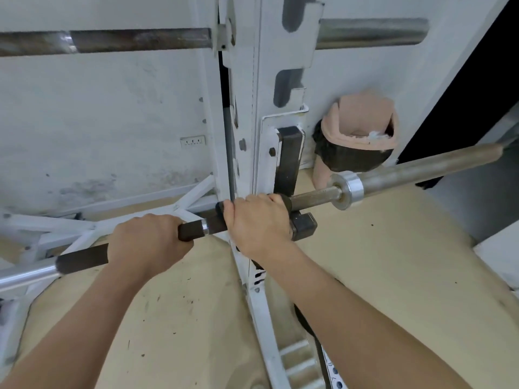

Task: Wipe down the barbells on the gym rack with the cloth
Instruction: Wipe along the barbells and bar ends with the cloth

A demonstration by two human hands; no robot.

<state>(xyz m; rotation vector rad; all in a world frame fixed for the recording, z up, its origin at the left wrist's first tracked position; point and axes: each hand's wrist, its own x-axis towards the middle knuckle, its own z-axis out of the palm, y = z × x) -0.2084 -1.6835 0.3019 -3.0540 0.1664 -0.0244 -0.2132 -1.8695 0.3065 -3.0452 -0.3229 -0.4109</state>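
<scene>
A long barbell [407, 171] runs across the view from lower left to upper right, with a dark knurled shaft, a steel collar and a grey sleeve. It lies by the black hook of the white rack upright [244, 113]. My left hand [146, 242] is wrapped around the dark shaft left of the upright. My right hand [258, 220] grips the same shaft at the hook. A second barbell [134, 40] rests higher on the rack. I see no cloth in either hand.
A pink bin [362, 130] with a black liner stands against the wall right of the rack. White rack base tubes [84, 228] cross the beige floor at left. A wall socket [193, 141] sits low on the white wall. A dark opening is at far right.
</scene>
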